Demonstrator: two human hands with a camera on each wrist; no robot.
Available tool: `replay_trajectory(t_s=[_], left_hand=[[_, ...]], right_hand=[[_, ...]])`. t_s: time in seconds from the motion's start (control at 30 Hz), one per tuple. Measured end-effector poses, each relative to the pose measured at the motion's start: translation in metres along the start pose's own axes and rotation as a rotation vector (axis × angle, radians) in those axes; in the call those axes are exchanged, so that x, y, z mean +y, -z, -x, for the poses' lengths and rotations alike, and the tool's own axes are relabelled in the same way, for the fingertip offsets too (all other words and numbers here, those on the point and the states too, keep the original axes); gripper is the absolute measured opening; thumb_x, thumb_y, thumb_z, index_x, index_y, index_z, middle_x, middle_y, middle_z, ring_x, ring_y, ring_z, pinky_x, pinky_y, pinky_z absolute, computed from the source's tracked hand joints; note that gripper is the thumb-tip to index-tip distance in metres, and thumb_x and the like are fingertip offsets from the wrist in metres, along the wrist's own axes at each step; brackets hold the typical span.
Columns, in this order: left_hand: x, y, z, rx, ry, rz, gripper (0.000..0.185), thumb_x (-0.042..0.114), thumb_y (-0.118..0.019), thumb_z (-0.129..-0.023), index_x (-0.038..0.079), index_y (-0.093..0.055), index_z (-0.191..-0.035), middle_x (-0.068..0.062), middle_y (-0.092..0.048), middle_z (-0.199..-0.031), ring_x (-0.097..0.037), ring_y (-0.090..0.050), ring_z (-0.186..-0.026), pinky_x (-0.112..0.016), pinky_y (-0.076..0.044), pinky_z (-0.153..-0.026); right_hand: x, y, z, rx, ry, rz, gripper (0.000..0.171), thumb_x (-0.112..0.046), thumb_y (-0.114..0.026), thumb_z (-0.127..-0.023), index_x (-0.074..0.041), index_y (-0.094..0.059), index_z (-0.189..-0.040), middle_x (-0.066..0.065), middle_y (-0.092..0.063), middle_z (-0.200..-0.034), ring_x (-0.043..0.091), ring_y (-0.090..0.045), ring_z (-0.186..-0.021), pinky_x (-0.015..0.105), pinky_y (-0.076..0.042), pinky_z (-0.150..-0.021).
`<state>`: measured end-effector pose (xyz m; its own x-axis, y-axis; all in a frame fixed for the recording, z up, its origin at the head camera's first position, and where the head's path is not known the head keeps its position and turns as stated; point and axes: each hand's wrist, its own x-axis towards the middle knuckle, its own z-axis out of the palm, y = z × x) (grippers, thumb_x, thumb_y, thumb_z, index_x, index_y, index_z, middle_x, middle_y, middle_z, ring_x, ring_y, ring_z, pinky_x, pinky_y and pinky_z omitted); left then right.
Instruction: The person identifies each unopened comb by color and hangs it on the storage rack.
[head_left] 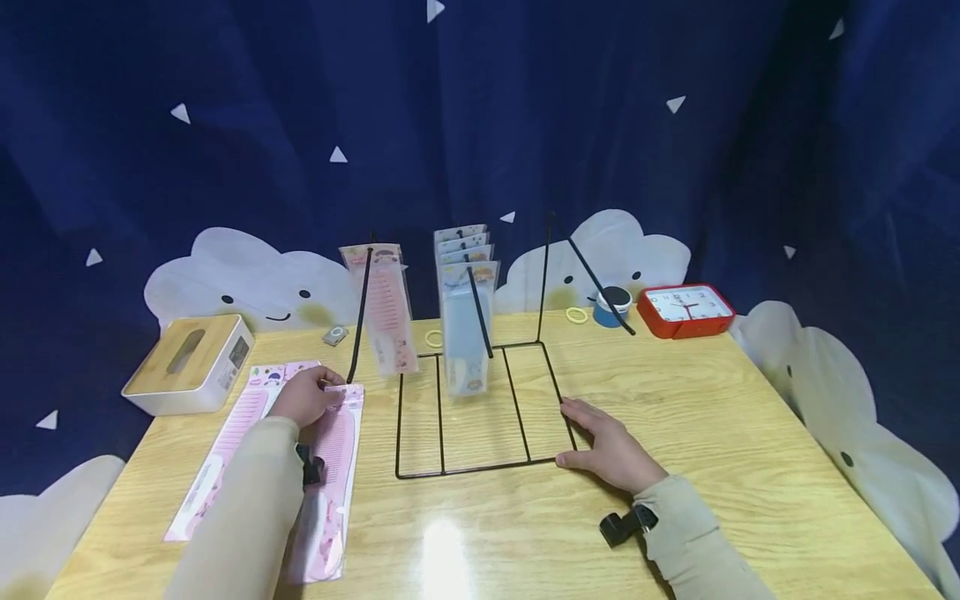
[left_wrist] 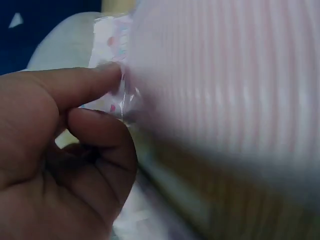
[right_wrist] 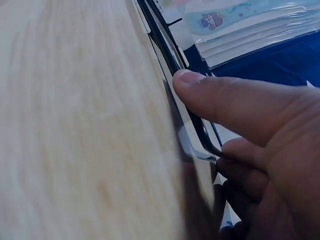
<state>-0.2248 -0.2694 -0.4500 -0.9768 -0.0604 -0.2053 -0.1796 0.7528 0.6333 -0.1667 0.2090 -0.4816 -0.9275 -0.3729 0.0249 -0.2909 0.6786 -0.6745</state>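
With thumb and forefinger, my left hand (head_left: 306, 397) pinches the top of a packaged pink comb (head_left: 335, 467); in the left wrist view, the comb's teeth fill the right side. Another packaged pink comb (head_left: 234, 437) lies partly under the left forearm. My right hand (head_left: 611, 450) rests at the near right corner of a black wire display rack (head_left: 486, 467), fingers on the side bar and thumb on the front bar. From the rack's left hook hangs a packaged pink comb (head_left: 384, 308). Several packaged blue combs (head_left: 467, 321) hang from the middle hook. The right hook (head_left: 600, 285) is bare.
A tissue box (head_left: 183, 362) with a wooden lid stands at the left. Behind the rack are a small grey gadget (head_left: 335, 335), yellow rings (head_left: 577, 315), a blue round container (head_left: 611, 307) and a red clock (head_left: 686, 310). A dark blue curtain (head_left: 480, 108) hangs behind the table.
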Motion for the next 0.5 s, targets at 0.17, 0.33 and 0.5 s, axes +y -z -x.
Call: replay_trajectory(t_s=[0.17, 0.33, 0.5], left_hand=[[0.023, 0.019, 0.036, 0.083, -0.155, 0.026, 0.013, 0.019, -0.063, -0.100, 0.009, -0.068, -0.106, -0.007, -0.063, -0.094, -0.023, -0.053, -0.084, -0.034, -0.044, -0.067], [0.068, 0.047, 0.094, 0.174, -0.373, 0.135, 0.013, 0.021, -0.067, -0.098, 0.011, -0.072, -0.105, -0.005, -0.070, -0.097, -0.021, -0.058, -0.084, -0.031, -0.048, -0.070], [0.100, 0.064, 0.146, 0.143, -0.567, 0.358, 0.010, 0.005, -0.075, -0.089, 0.005, -0.074, -0.099, 0.000, -0.073, -0.091, -0.013, -0.063, -0.073, -0.024, -0.052, -0.063]], right_hand=[[0.004, 0.001, 0.001, 0.012, -0.020, -0.001, 0.086, -0.033, -0.085, -0.081, -0.002, -0.044, -0.150, 0.014, -0.038, -0.158, 0.038, -0.030, -0.147, 0.058, -0.027, -0.115], [0.003, 0.001, 0.000, 0.026, 0.002, 0.002, 0.085, -0.033, -0.085, -0.081, 0.000, -0.046, -0.149, 0.016, -0.040, -0.157, 0.040, -0.031, -0.145, 0.059, -0.027, -0.114], [0.000, 0.000, -0.001, 0.017, 0.016, -0.004, 0.085, -0.032, -0.085, -0.081, 0.001, -0.046, -0.148, 0.017, -0.040, -0.156, 0.041, -0.031, -0.145, 0.059, -0.027, -0.114]])
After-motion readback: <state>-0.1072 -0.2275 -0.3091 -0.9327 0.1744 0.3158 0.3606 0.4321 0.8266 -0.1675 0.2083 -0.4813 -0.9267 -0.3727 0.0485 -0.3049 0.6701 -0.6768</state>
